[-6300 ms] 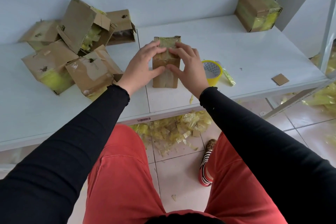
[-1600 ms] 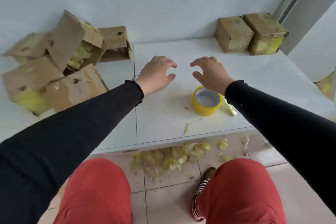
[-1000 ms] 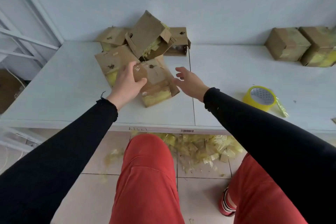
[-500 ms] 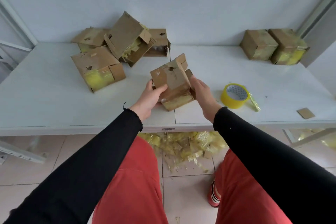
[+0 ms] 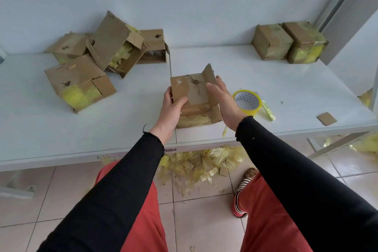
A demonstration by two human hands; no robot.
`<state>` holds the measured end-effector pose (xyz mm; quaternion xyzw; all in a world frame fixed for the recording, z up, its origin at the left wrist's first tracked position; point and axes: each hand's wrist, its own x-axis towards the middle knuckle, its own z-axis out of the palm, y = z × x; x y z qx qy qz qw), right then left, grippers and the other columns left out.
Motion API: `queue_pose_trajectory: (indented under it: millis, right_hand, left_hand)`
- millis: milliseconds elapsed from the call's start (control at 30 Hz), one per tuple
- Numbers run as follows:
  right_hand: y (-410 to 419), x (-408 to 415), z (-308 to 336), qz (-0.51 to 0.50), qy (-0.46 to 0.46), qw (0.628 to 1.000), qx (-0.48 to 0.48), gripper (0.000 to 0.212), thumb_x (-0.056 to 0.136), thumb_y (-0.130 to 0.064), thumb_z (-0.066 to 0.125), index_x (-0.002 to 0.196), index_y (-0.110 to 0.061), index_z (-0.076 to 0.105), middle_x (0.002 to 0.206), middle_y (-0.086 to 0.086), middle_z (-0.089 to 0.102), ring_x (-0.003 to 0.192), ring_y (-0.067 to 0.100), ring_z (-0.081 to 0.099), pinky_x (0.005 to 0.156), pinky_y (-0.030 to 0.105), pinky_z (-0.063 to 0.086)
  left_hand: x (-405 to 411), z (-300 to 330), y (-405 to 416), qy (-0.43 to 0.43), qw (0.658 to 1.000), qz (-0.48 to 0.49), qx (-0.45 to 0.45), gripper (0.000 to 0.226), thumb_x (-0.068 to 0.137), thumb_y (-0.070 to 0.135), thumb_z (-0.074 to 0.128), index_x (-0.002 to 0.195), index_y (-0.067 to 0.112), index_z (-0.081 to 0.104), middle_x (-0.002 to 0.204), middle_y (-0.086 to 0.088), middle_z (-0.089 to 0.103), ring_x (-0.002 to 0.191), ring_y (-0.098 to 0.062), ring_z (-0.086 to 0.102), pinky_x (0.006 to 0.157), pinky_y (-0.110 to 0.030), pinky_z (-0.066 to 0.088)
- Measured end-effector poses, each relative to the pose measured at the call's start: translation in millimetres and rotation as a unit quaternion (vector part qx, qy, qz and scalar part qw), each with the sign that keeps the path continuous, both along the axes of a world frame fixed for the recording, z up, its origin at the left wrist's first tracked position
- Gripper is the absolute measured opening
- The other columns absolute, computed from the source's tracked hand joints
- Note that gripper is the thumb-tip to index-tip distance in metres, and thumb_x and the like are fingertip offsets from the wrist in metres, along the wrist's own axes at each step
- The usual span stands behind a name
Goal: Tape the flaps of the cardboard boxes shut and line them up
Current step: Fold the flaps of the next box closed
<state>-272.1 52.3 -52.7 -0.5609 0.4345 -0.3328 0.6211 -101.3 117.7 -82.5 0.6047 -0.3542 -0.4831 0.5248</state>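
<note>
A small cardboard box (image 5: 193, 92) with loose flaps and old yellow tape sits between my hands near the front of the white table (image 5: 286, 88). My left hand (image 5: 170, 109) grips its left side, thumb over the top face. My right hand (image 5: 226, 101) lies flat against its right side, fingers straight beside a raised flap. A yellow tape roll (image 5: 247, 101) lies just right of my right hand. Two taped boxes (image 5: 272, 42) (image 5: 305, 42) stand side by side at the back right. Several untaped boxes (image 5: 79, 82) (image 5: 116, 44) are piled at the back left.
A cardboard scrap (image 5: 326, 118) lies near the table's right front edge. Yellow tape scraps (image 5: 204, 163) litter the tiled floor under the table. A wall runs behind the table, and a metal frame post (image 5: 335, 2) rises at the right.
I took a box from the left pile with both hands and brought it to the table's front middle. It now sits lower and more upright, its top face toward me.
</note>
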Motion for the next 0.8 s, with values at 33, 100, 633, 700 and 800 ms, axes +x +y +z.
queue_pose_trajectory:
  millis: [33, 100, 633, 700, 800]
  right_hand:
    - [-2.7, 1.1, 2.3, 0.027, 0.018, 0.999, -0.011, 0.087, 0.087, -0.064, 0.061, 0.16, -0.038, 0.021, 0.169, -0.018, 0.014, 0.149, 0.0, 0.026, 0.111, 0.026, 0.029]
    - [-9.1, 3.8, 7.8, 0.072, 0.029, 0.996, -0.032, 0.097, 0.083, -0.082, 0.05, 0.161, -0.042, 0.008, 0.169, -0.022, -0.008, 0.147, -0.015, 0.01, 0.114, 0.02, 0.022]
    - [-37.8, 27.0, -15.2, -0.073, 0.019, 0.984, -0.162, 0.031, 0.089, -0.013, 0.065, 0.117, -0.025, 0.072, 0.127, 0.006, 0.053, 0.119, 0.018, 0.056, 0.109, 0.04, 0.047]
    - [-29.8, 30.1, -16.6, -0.071, -0.004, 0.984, -0.165, 0.027, 0.086, -0.023, 0.059, 0.111, -0.03, 0.066, 0.118, 0.004, 0.054, 0.108, 0.012, 0.057, 0.099, 0.035, 0.051]
    - [-24.8, 30.6, -24.1, -0.075, -0.048, 0.983, -0.158, 0.029, 0.092, -0.03, 0.053, 0.116, -0.014, 0.049, 0.107, 0.0, 0.059, 0.086, 0.004, 0.059, 0.073, 0.027, 0.052]
  left_hand:
    - [0.0, -1.3, -0.5, 0.003, 1.0, 0.005, -0.002, 0.064, 0.096, 0.04, 0.062, 0.153, 0.042, 0.031, 0.138, 0.017, 0.062, 0.121, -0.005, 0.062, 0.094, -0.033, 0.047]
    - [1.2, -3.1, -2.4, 0.01, 1.0, 0.008, 0.0, 0.062, 0.094, 0.042, 0.062, 0.149, 0.044, 0.034, 0.132, 0.019, 0.065, 0.114, -0.001, 0.065, 0.091, -0.032, 0.047]
    - [9.8, -13.5, -4.5, 0.05, 0.998, 0.038, -0.006, 0.055, 0.088, 0.044, 0.064, 0.138, 0.043, 0.043, 0.119, 0.018, 0.071, 0.106, -0.001, 0.068, 0.09, -0.032, 0.048]
    - [7.9, -13.2, -4.6, 0.053, 0.998, 0.041, -0.01, 0.055, 0.087, 0.043, 0.064, 0.138, 0.044, 0.043, 0.118, 0.02, 0.071, 0.108, -0.001, 0.067, 0.088, -0.029, 0.048]
    - [6.0, -12.5, -4.9, 0.056, 0.997, 0.043, -0.013, 0.057, 0.086, 0.043, 0.064, 0.139, 0.043, 0.043, 0.122, 0.019, 0.07, 0.112, -0.002, 0.066, 0.084, -0.025, 0.047]
